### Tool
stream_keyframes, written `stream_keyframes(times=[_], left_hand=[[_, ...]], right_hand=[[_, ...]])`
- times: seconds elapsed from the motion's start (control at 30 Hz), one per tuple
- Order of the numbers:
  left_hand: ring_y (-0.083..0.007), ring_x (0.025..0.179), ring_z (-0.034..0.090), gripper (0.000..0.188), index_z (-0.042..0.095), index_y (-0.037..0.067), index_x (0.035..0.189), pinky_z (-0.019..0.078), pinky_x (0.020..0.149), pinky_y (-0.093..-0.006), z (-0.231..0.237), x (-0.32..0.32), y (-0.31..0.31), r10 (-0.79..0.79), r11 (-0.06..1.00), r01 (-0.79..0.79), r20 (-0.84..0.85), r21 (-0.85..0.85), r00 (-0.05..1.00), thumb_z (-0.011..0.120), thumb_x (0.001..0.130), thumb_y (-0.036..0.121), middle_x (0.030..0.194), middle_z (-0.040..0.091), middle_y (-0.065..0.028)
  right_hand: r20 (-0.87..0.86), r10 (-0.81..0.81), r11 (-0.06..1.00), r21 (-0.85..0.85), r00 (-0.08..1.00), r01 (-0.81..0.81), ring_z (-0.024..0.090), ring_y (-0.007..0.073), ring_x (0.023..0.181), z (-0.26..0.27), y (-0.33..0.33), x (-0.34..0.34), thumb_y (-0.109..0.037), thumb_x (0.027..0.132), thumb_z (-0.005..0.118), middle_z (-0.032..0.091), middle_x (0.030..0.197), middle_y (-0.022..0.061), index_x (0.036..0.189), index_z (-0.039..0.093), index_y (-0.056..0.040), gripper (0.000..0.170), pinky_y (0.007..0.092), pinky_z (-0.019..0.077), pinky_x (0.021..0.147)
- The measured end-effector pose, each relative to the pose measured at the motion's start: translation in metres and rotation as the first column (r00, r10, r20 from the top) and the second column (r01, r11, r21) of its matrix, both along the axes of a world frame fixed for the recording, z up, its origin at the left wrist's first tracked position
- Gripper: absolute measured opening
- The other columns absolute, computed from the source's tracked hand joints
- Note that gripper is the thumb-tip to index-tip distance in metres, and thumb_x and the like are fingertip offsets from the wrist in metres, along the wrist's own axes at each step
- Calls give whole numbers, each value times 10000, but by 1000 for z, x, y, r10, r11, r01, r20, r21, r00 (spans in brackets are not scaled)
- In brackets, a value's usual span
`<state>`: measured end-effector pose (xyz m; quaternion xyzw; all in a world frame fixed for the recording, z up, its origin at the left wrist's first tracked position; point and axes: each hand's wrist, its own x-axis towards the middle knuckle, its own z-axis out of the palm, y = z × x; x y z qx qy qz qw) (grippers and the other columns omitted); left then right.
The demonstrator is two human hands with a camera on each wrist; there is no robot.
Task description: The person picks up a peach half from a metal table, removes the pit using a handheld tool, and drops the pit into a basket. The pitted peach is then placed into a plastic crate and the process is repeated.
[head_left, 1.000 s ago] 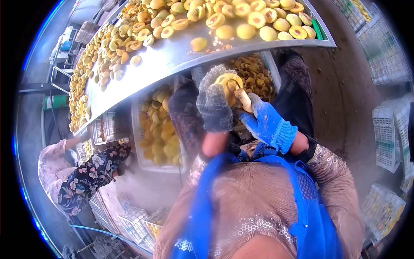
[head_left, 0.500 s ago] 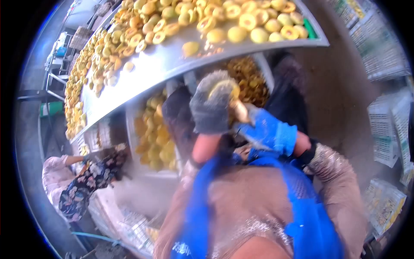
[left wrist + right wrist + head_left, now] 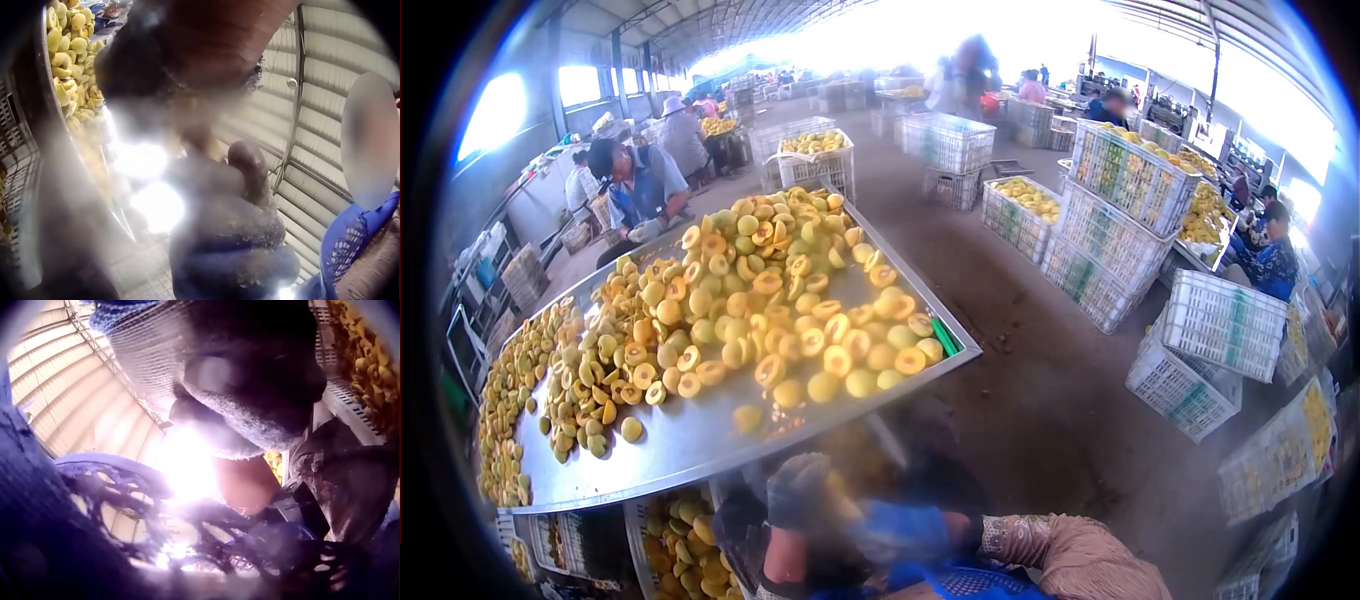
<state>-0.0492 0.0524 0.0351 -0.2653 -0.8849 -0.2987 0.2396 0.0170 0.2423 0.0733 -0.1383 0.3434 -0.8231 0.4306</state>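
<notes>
My left hand (image 3: 798, 488), in a grey glove, is low in the head view, just past the metal table's (image 3: 700, 432) near edge. Beside it my right hand (image 3: 900, 530), in a blue glove, meets its fingers. Both are blurred. A yellowish smear shows between them, where the peach half in my left hand and the wooden-handled tool in my right sit, mostly hidden. The left wrist view shows the right hand's curled fingers (image 3: 231, 234) with dirty tips. Halved yellow peaches (image 3: 750, 290) are heaped across the table.
Below the table's edge stands a crate of peaches (image 3: 690, 545). White crates (image 3: 1110, 230), several stacked, line the floor to the right. A green strip (image 3: 945, 337) lies at the table's right corner. A person (image 3: 635, 190) works beyond the table's left side.
The head view has swung up from my lap to the hall and the whole table. My hands now sit lower in it, still together and more blurred.
</notes>
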Motion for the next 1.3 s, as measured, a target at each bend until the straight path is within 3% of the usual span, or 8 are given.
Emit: stream_keyframes(times=[0.1, 0.2, 0.4, 0.73, 0.83, 0.93, 1.03, 1.3], left_hand=[[-234, 818, 619, 280, 602, 9, 1010, 515, 729, -339, -26, -3, -1, -283, 706, -103, 413, 700, 866, 628, 778, 163, 937, 637, -131], [-223, 814, 610, 326, 572, -18, 1066, 516, 727, -326, -5, 8, 6, -329, 602, -35, 288, 798, 899, 599, 831, 207, 947, 628, -140], [-234, 833, 614, 346, 554, -30, 1096, 518, 739, -323, 0, 12, 12, -397, 426, -60, 246, 903, 884, 583, 857, 218, 960, 632, -177], [-223, 806, 629, 278, 572, -32, 1039, 507, 729, -309, 26, 14, 3, -153, 946, 152, -19, 287, 988, 557, 871, 189, 912, 650, -158], [-246, 789, 635, 236, 579, -17, 999, 509, 721, -328, 50, 20, 2, -558, 474, -185, 457, 861, 692, 569, 843, 160, 866, 653, -141], [-266, 776, 636, 194, 579, -9, 962, 511, 710, -336, 54, 28, 19, 123, 966, -100, -82, 239, 989, 562, 828, 130, 843, 642, -134], [-251, 762, 636, 154, 584, -1, 940, 513, 699, -333, 56, 27, 20, 93, 984, -41, -298, 175, 950, 532, 837, 101, 843, 637, -123], [-224, 779, 640, 208, 591, -2, 925, 515, 718, -317, 67, 34, -4, -284, 819, 87, 270, 567, 920, 551, 856, 190, 880, 648, -128]], right_hand=[[23, -53, 975, 219, 998, 47, 393, 22, 456, 9, -5, 0, -217, 962, 452, 427, 595, -67, 926, 487, -137, 95, 193, 290, 383], [-383, -222, 959, 82, 897, 272, 381, 22, 406, -10, -14, 1, -212, 963, 448, 430, 591, -70, 946, 507, -133, 100, 194, 279, 340], [125, -50, 988, 152, 991, 31, 413, 40, 425, 16, -12, -3, -234, 943, 481, 453, 596, -54, 1071, 475, -159, 148, 181, 315, 354], [314, 9, 996, 79, 949, -36, 421, 75, 416, 8, -13, -7, -195, 920, 507, 477, 593, -30, 1089, 455, -184, 178, 218, 313, 341], [311, 69, 997, 22, 948, -79, 421, 82, 411, 1, -12, -10, -188, 917, 509, 478, 591, -27, 1084, 454, -191, 176, 223, 310, 336], [200, 37, 991, 115, 979, -61, 407, 77, 395, 2, -16, -10, -199, 923, 501, 461, 581, -30, 1044, 462, -188, 127, 217, 298, 325], [60, -50, 962, 272, 997, 32, 389, 69, 378, 11, -20, -2, -213, 930, 494, 440, 570, -32, 997, 469, -181, 78, 210, 285, 313], [-120, 41, 985, 174, 992, -19, 350, 46, 371, 35, -10, 9, -233, 932, 502, 411, 555, -29, 952, 472, -153, 88, 191, 249, 307]])
